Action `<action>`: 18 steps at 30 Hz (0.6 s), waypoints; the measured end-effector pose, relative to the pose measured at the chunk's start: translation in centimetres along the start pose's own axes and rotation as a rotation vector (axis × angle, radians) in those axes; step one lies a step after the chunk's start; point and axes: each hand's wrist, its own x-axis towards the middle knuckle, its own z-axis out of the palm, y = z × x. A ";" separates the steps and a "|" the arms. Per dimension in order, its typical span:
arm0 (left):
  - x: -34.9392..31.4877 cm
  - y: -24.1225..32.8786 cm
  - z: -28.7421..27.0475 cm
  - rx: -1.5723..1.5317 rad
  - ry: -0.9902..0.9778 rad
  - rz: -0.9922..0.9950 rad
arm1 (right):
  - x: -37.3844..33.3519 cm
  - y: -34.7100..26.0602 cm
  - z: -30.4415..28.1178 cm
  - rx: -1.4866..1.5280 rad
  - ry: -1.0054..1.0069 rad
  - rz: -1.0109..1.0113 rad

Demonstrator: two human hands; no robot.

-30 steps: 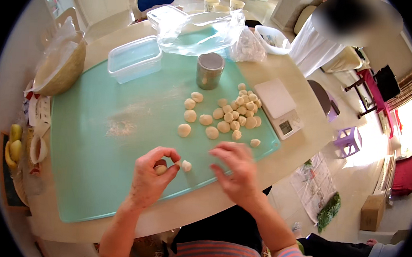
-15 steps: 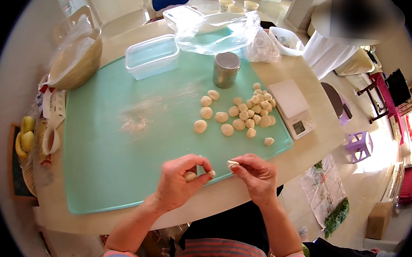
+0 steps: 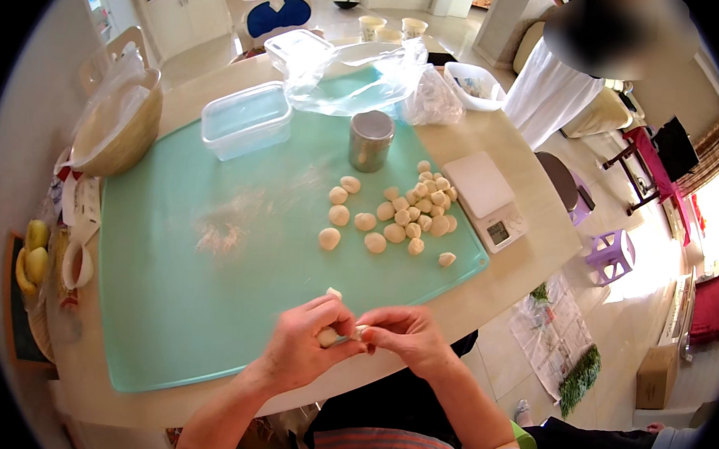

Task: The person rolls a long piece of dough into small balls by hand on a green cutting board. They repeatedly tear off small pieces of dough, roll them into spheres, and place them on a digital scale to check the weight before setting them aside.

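At near edge of worktop [image 3: 534, 237], above green mat [image 3: 204, 297]: left hand [image 3: 305, 350] and right hand [image 3: 406, 336] pinched together on small dough piece [image 3: 328, 337], fingers curled shut, working it. Finished dough balls [image 3: 402, 215] parked farther right, clear of hands, beside metal tin [image 3: 371, 140] and scale [image 3: 486, 200].

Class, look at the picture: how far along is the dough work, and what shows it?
Done: a cluster of small dough balls lies on the green mat. In hand: the left hand and right hand together pinch one small dough piece at the near mat edge. Left: no big lump of unshaped dough shows on the mat, so how much remains cannot be told.
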 end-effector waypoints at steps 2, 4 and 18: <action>0.1 -0.3 -0.2 -0.062 0.040 -0.059 | -0.4 0.2 -0.5 -0.111 0.126 -0.053; 0.6 -1.1 -0.7 -0.219 0.140 -0.197 | 0.0 0.9 -1.7 -0.321 0.359 -0.315; 0.4 0.0 -2.1 -0.770 -0.104 -0.269 | 0.6 -3.9 2.7 -0.892 0.145 -0.566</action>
